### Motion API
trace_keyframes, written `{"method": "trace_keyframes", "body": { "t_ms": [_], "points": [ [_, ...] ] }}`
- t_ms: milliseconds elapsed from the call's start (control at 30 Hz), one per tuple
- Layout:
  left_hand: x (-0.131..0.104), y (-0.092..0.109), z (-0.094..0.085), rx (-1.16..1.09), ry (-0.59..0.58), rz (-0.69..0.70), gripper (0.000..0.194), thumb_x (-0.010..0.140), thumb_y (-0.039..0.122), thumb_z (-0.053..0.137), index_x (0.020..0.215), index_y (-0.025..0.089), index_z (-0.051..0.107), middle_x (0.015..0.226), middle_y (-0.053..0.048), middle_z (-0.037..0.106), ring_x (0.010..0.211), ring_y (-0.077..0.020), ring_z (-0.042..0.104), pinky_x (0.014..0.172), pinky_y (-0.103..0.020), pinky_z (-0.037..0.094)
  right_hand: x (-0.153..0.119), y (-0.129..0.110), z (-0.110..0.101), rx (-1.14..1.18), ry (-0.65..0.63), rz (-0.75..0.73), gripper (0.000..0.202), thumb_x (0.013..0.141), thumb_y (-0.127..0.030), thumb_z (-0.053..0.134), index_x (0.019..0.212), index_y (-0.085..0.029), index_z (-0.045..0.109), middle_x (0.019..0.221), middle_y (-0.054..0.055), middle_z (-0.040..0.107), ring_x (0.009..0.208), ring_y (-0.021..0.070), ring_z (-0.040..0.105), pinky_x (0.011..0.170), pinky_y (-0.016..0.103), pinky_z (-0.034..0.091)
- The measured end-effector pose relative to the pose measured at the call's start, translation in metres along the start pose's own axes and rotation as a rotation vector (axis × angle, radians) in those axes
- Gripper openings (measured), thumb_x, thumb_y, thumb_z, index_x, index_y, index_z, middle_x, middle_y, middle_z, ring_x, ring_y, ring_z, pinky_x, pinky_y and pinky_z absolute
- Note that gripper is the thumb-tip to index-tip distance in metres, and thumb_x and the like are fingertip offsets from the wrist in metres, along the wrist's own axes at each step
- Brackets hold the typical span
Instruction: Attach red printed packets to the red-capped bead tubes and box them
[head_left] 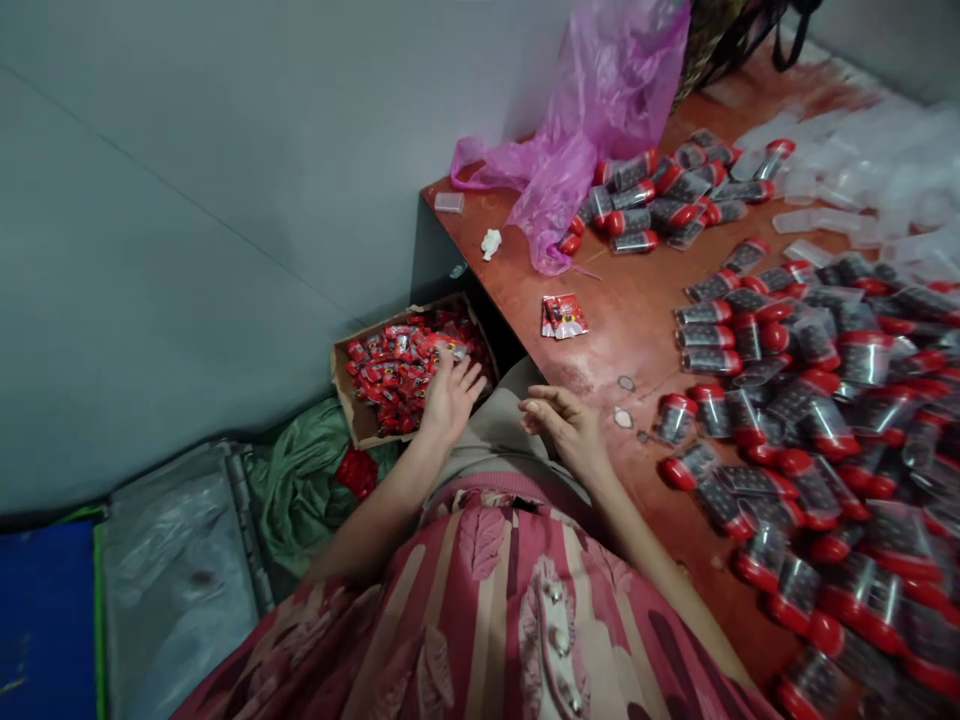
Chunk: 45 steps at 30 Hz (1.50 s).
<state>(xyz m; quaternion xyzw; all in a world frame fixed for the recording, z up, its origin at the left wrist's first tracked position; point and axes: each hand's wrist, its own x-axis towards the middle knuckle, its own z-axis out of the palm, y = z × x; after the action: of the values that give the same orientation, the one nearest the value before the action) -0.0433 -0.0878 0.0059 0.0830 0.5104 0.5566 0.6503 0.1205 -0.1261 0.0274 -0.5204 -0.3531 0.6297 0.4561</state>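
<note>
Head view: the camera sat above the wearer's lap and faced forward and steeply down, taking in both hands [448,395] [562,425] closely and the worktop [510,250] at right.

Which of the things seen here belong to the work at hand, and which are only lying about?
Likely part of the work:
clear plastic containers with red ends
small shiny red packets
open brown cardboard box

Probably just lying about:
crumpled white scrap
rumpled green cloth

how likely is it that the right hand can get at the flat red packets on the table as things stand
Probably yes: the right hand is close to the flat red packets, and only bare tabletop seems to lie between.
</note>
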Motion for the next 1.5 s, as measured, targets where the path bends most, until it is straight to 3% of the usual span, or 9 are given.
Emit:
{"method": "trace_keyframes", "body": {
  "t_ms": [100,267,433,633,833,967,1100,1300,1500],
  "points": [
    [0.009,-0.004,0.004,0.266,-0.021,0.083,0.044,0.076,0.048,0.065,0.111,0.020,0.060,0.134,-0.014,0.052,0.112,-0.0232,0.059,0.094,-0.039,0.047,0.001,-0.013,-0.017,-0.118,0.016,-0.030,0.027,0.074,-0.040,0.070,0.091,-0.018,0.067,0.073,0.002,0.071,0.058,0.0129,0.065,0.054,0.025,0.055],
    [0.034,-0.014,0.060,0.993,-0.377,0.795,0.040,0.082,0.040,0.061,0.117,0.022,0.063,0.133,-0.010,0.055,0.131,-0.0241,0.042,0.113,-0.041,0.027,0.017,-0.032,-0.040,-0.256,0.049,-0.071,0.028,0.077,-0.041,0.067,0.092,-0.019,0.067,0.075,0.003,0.070,0.059,0.0131,0.065,0.055,0.025,0.054],
    [0.068,-0.024,0.103,1.428,-0.397,0.985,0.043,0.083,0.035,0.060,0.121,0.017,0.060,0.141,-0.013,0.046,0.138,-0.0324,0.030,0.114,-0.052,0.017,0.035,-0.048,-0.051,-0.425,0.042,-0.146,0.026,0.079,-0.042,0.064,0.089,-0.018,0.068,0.065,0.001,0.067,0.058,0.0144,0.063,0.057,0.026,0.052],
    [0.077,-0.034,0.101,1.419,-0.342,1.023,0.028,0.084,0.031,0.058,0.111,0.023,0.066,0.137,-0.009,0.052,0.136,-0.0299,0.035,0.114,-0.053,0.019,0.064,-0.062,-0.068,-0.601,0.050,-0.239,0.026,0.081,-0.042,0.060,0.092,-0.020,0.068,0.072,0.003,0.070,0.064,0.0177,0.064,0.063,0.031,0.051],
    [0.080,-0.035,0.098,1.325,-0.312,1.169,0.024,0.089,0.027,0.051,0.104,0.021,0.069,0.129,-0.008,0.058,0.133,-0.0267,0.041,0.112,-0.052,0.027,0.099,-0.072,-0.072,-0.715,0.331,-0.304,0.053,0.072,-0.051,0.068,0.112,-0.018,0.061,0.110,0.013,0.067,0.089,0.0243,0.064,0.077,0.039,0.050],
    [0.069,-0.027,0.099,1.258,-0.348,1.292,0.025,0.090,0.026,0.050,0.105,0.019,0.069,0.124,-0.009,0.062,0.130,-0.0254,0.044,0.111,-0.049,0.032,0.112,-0.073,-0.064,-0.456,0.232,-0.247,0.060,0.067,-0.047,0.072,0.117,-0.017,0.055,0.085,0.004,0.067,0.075,0.0176,0.063,0.070,0.032,0.049],
    [0.056,-0.014,0.100,0.982,-0.386,1.015,0.036,0.086,0.035,0.058,0.117,0.019,0.063,0.130,-0.011,0.057,0.126,-0.0247,0.049,0.107,-0.043,0.039,0.118,-0.077,-0.057,-0.227,0.207,-0.189,0.049,0.066,-0.038,0.072,0.107,-0.018,0.055,0.063,-0.006,0.058,0.054,0.0106,0.054,0.056,0.025,0.044],
    [0.058,-0.005,0.105,0.369,-0.482,0.020,0.047,0.071,0.046,0.071,0.101,0.010,0.067,0.092,-0.012,0.071,0.076,-0.0178,0.068,0.073,-0.030,0.056,0.130,-0.092,-0.061,-0.173,0.033,-0.080,0.044,0.061,-0.030,0.075,0.101,-0.017,0.059,0.062,-0.005,0.060,0.051,0.0084,0.051,0.052,0.023,0.039],
    [0.061,-0.001,0.111,0.085,-0.531,-0.210,0.045,0.065,0.037,0.079,0.102,0.015,0.064,0.096,-0.008,0.069,0.077,-0.0158,0.068,0.073,-0.030,0.054,0.143,-0.115,-0.064,-0.223,-0.055,-0.098,0.024,0.059,-0.024,0.076,0.078,-0.016,0.064,0.063,-0.004,0.062,0.054,0.0077,0.052,0.056,0.023,0.041]
  ]
}}
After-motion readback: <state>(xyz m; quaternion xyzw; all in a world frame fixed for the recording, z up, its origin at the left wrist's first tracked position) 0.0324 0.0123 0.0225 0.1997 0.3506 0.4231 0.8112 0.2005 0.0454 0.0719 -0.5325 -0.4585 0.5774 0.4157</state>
